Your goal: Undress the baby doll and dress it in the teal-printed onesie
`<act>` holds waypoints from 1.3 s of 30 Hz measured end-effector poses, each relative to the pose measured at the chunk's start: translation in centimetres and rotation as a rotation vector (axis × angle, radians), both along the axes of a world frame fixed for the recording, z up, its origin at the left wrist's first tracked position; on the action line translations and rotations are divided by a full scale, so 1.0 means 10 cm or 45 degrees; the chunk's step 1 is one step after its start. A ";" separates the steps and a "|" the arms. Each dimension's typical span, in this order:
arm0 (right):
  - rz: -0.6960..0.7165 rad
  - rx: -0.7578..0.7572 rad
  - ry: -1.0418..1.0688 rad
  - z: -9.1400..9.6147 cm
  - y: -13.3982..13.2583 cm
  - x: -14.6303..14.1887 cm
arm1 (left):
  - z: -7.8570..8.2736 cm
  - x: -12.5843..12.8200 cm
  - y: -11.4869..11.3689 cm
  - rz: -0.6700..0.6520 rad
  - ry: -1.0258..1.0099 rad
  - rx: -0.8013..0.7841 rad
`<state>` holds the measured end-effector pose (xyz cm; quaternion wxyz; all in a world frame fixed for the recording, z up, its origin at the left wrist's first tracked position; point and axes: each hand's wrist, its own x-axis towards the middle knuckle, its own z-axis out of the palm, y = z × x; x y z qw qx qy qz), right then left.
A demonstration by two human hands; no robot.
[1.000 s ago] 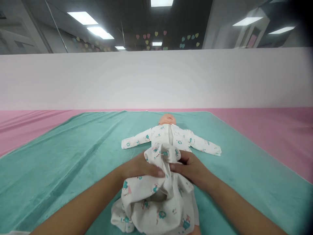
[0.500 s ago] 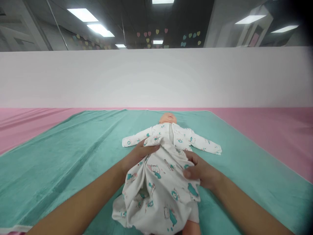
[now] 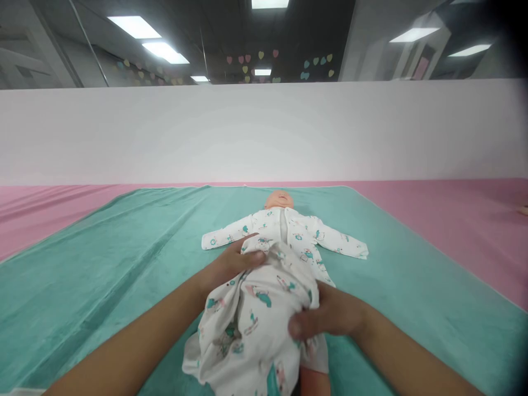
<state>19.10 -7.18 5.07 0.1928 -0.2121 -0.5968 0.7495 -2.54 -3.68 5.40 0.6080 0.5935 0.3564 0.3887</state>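
Observation:
A baby doll (image 3: 280, 199) lies on its back on a teal blanket (image 3: 124, 258), head away from me, arms spread in a white printed top (image 3: 297, 234). Over its lower body lies a bunched white printed garment (image 3: 251, 319). My left hand (image 3: 229, 263) grips the garment's upper left edge near the doll's waist, fingers closed on the cloth. My right hand (image 3: 325, 316) clasps the garment's right side lower down, thumb pressed into the fabric. A bare doll leg (image 3: 313, 379) shows under the cloth at the bottom.
The teal blanket lies over a pink sheet (image 3: 454, 220) that reaches to a low white wall (image 3: 264, 132) behind. Glass panes with heart stickers (image 3: 272, 63) and ceiling lights stand above the wall.
My right hand has slid down and toward me along the garment's right side. The cloth has bunched up more over the doll's lower body. My left hand stays near the waist.

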 end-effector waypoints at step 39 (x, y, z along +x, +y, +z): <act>-0.674 0.033 0.182 0.07 0.03 -0.14 | 0.09 0.21 -0.26 -0.362 -0.163 -0.108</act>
